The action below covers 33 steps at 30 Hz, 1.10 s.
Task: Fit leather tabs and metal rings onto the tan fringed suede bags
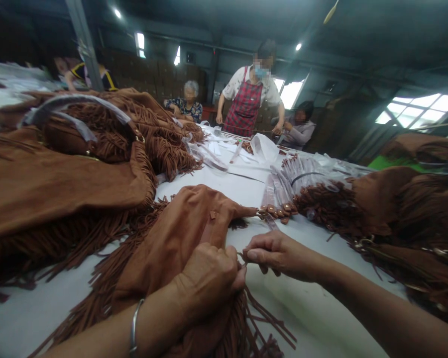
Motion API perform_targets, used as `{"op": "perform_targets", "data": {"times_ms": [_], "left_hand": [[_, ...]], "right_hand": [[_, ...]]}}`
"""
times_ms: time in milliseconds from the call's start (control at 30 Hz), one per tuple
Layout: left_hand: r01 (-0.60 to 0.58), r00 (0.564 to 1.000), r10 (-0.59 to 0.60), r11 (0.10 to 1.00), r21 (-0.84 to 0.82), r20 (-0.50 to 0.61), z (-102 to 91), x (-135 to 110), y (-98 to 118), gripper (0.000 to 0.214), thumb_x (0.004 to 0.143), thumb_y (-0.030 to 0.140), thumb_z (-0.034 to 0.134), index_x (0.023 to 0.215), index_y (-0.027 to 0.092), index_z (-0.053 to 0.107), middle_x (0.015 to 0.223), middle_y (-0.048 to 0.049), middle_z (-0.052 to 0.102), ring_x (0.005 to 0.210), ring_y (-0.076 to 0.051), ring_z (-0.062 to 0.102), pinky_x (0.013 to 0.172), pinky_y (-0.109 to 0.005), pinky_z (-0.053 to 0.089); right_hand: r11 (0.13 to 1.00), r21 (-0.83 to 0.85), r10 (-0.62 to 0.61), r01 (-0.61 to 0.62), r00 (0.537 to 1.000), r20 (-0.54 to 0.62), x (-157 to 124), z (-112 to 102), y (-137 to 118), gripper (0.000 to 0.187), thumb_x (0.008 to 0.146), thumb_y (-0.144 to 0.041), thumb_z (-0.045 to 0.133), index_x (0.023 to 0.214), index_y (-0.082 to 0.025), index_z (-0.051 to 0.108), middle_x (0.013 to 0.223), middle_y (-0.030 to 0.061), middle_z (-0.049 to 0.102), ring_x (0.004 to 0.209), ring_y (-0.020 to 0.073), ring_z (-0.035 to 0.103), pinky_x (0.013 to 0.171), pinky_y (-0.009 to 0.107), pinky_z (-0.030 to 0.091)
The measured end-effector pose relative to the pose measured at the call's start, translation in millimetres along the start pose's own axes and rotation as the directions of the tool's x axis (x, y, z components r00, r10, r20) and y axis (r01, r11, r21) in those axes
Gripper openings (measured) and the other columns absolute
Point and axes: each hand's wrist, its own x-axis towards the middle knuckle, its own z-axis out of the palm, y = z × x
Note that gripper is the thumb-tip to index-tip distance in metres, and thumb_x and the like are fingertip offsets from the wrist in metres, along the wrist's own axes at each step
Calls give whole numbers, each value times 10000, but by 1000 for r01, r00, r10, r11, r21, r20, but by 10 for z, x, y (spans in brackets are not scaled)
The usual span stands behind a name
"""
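Bag (171,228) lies on the table (313,318) in the lower middle of the frame, its long axis slanting from the centre toward the lower left. The left hand (209,272) is nearer, lying over its right edge; the bag stretches up and left from those knuckles. The right hand (274,251) sits just right of the left, over bare table, with the two sets of fingertips almost meeting.

The left is curled into a fist, seemingly closed on the bag's edge, though its grip is partly hidden. The right pinches a thin piece (241,255) between thumb and forefinger, too small to identify. The left forearm rises from the bottom left, palm down; the right reaches in from the lower right, wrist nearly straight.
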Motion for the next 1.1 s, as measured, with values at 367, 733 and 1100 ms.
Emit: {"op": "perform_targets", "data": {"times_ms": [367,733,1100], "left_hand": [[65,950,-34,994,-91,311,-44,69,-25,174,853,226,425,808,111,548,698,-69,607,570,-191,585,550,-288,461],[87,983,-60,984,-153,175,-47,38,6,208,802,359,484,804,162,549,779,-61,617,754,-236,590,680,-356,482],[37,979,-22,997,-71,204,-20,50,-54,237,846,302,392,768,136,543,682,-76,618,627,-235,621,553,-315,475]], "right_hand": [[984,173,31,-45,996,83,3,168,248,420,807,-520,512,680,-121,549,453,-36,476,338,54,403,323,145,332],[993,110,32,-51,986,166,207,-190,62,316,711,-386,649,631,-87,586,414,-69,421,334,22,303,312,141,194],[967,206,71,-149,936,344,372,-253,171,330,749,-407,636,737,-77,624,399,-59,450,310,39,352,291,131,254]]}}
